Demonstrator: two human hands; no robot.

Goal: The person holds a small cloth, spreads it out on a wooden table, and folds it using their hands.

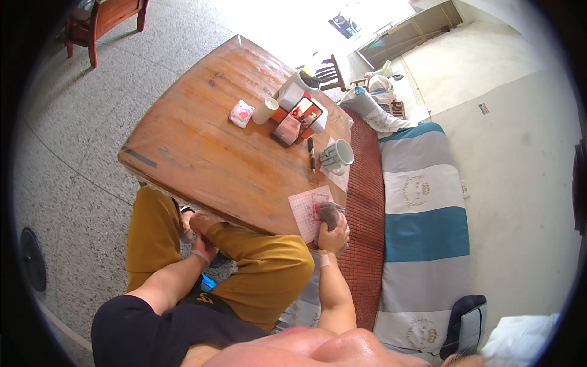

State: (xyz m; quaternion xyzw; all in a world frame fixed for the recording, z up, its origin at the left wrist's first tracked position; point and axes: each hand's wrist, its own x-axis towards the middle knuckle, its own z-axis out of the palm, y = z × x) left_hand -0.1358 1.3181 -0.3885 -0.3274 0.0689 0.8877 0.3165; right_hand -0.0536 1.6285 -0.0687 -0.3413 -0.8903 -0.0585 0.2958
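Observation:
My right hand (335, 235) grips a bunched grey-brown cloth (329, 214) at the near right corner of the wooden table (206, 151). Part of the cloth lies over a pink sheet of gridded paper (303, 212). Down between my knees, below the table's edge, is my left hand (204, 247), up against a bare foot (204, 223). Its fingers are mostly hidden, so its grip does not show. Beyond the cloth stand a white patterned mug (337, 156) on a second sheet and a black pen (312, 155).
Farther back on the table are a tissue pack (241, 113), a pale cup-like cylinder (265, 111) and an orange-and-black organizer (298, 121). A bench with a red-brown woven seat (364, 197) and striped cushions (424, 234) runs along the right. A wooden chair (107, 23) stands far left.

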